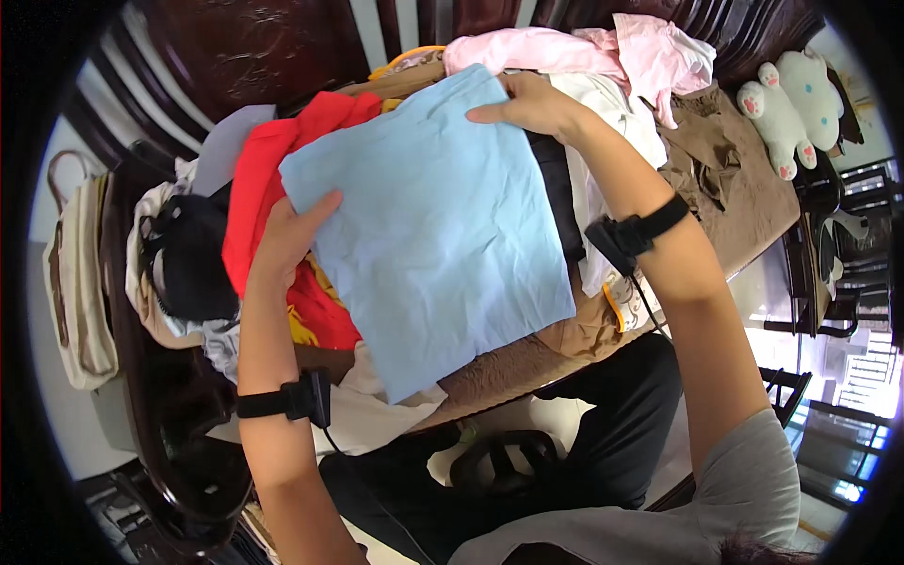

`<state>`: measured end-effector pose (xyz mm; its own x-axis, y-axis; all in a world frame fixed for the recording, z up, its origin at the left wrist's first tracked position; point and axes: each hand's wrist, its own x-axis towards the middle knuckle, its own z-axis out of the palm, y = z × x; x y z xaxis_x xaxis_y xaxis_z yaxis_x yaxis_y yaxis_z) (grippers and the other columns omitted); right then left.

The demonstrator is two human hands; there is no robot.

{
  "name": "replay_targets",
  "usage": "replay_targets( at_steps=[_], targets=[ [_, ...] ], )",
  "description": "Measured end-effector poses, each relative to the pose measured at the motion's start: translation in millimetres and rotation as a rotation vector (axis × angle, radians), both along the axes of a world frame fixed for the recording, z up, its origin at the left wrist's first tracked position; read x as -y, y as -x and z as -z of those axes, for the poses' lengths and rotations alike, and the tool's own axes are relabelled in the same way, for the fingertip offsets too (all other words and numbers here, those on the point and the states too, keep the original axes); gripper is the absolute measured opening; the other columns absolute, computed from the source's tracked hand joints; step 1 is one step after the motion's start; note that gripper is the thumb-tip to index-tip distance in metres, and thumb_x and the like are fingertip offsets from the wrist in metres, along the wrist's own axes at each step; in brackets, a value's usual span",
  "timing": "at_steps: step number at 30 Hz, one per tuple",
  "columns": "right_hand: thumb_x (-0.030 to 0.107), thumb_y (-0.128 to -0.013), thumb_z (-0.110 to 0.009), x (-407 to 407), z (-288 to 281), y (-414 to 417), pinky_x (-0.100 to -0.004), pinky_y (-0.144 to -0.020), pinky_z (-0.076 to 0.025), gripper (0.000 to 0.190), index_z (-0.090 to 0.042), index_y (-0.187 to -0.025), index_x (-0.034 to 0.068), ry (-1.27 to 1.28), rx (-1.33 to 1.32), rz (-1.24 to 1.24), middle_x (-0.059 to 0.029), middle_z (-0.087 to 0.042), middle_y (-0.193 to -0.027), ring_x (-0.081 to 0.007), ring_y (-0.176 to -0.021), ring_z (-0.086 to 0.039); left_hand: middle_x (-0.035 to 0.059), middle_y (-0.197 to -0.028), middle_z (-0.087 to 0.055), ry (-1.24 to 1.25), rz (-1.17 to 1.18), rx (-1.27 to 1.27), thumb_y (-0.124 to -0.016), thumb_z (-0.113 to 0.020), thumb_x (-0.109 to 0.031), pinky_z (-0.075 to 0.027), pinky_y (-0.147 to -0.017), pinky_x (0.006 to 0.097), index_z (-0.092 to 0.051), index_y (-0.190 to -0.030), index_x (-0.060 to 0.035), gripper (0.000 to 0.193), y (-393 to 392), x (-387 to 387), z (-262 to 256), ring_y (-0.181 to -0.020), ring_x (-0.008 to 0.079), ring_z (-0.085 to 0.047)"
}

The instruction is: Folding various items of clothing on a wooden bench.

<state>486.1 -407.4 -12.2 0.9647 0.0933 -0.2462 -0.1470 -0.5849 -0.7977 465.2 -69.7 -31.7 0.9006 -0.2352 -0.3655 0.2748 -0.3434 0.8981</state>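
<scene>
A light blue cloth [438,233], flat and slightly creased, is held up over a heap of clothes. My left hand [293,233] grips its left edge, thumb on the front and fingers hidden behind. At the upper right corner, my right hand [526,106] pinches it with the thumb in front. Behind the cloth's left side lies a red garment [261,176] with yellow parts. A white garment [607,120] and a black one [558,191] show past its right edge. What lies directly behind the cloth is hidden.
Pink clothing [537,53] lies along the dark wooden backrest [268,56]. A brown garment [699,148] and white plush toys [784,113] are on the seat's right. Dark clothing [194,261] is heaped at the left armrest, with a cream bag [81,282] beyond. A brown plush cover [494,374] lines the seat.
</scene>
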Motion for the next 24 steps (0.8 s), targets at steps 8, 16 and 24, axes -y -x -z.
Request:
replay_targets(
  at_steps=[8, 16, 24],
  targets=[
    [0.019, -0.086, -0.065, -8, -106, 169, -0.0317, -0.093, -0.043, 0.05, -0.048, -0.126, -0.005, -0.196, 0.185, 0.07, -0.0093, -0.058, -0.116, -0.0176, -0.104, -0.056, 0.0032, -0.114, -0.062, 0.347, 0.235, 0.204, -0.088, -0.066, -0.019, -0.045, -0.094, 0.0324, -0.057, -0.122, -0.0051, 0.038, 107, -38, -105, -0.104, 0.0154, -0.058],
    [0.003, -0.071, -0.074, 138, -188, 377, -0.0311, -0.088, -0.047, 0.056, -0.051, -0.122, -0.007, 0.057, 0.386, 0.131, -0.0122, -0.062, -0.111, -0.018, -0.097, -0.06, 0.0085, -0.107, -0.065, 0.408, 0.399, 0.464, -0.079, -0.074, -0.017, -0.046, -0.087, 0.031, -0.057, -0.115, -0.0005, 0.043, 332, -97, -234, -0.097, 0.015, -0.058],
    [0.004, -0.066, -0.077, -91, -294, 432, -0.0299, -0.086, -0.048, 0.059, -0.053, -0.12, -0.006, -0.358, 0.205, -0.461, -0.0099, -0.064, -0.108, -0.0172, -0.092, -0.061, 0.0071, -0.116, -0.059, 0.63, -0.086, 0.096, -0.07, -0.077, -0.006, -0.043, -0.094, 0.0297, -0.047, -0.126, 0.0019, 0.064, 535, -161, -280, -0.108, 0.0158, -0.054]
  ],
)
